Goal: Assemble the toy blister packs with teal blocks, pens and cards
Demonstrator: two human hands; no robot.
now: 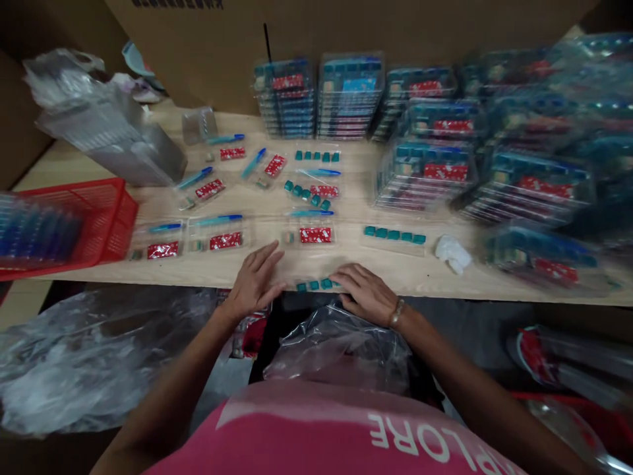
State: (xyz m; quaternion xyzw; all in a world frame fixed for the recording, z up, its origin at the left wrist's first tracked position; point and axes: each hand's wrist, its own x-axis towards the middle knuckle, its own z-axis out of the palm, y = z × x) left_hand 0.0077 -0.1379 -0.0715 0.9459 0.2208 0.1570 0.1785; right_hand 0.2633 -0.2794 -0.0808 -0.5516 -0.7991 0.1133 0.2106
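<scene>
A clear strip with a row of teal cubes (314,285) lies along the table's front edge, between my two hands. My left hand (254,280) rests at its left end with the fingers spread and the thumb close to the strip. The curled fingers of my right hand (366,293) cover the strip's right end, hiding the last cubes. Just beyond is a clear tray with a blue pen and a red patterned piece (315,235). Another strip of teal cubes (394,234) lies to the right, beside a crumpled white tissue (452,254).
Several similar trays (225,241) lie across the table. Tall stacks of filled clear boxes (350,99) stand at the back and right. On the left are a red basket (111,218) and stacked empty clear trays (128,132). Plastic film (341,349) hangs below the front edge.
</scene>
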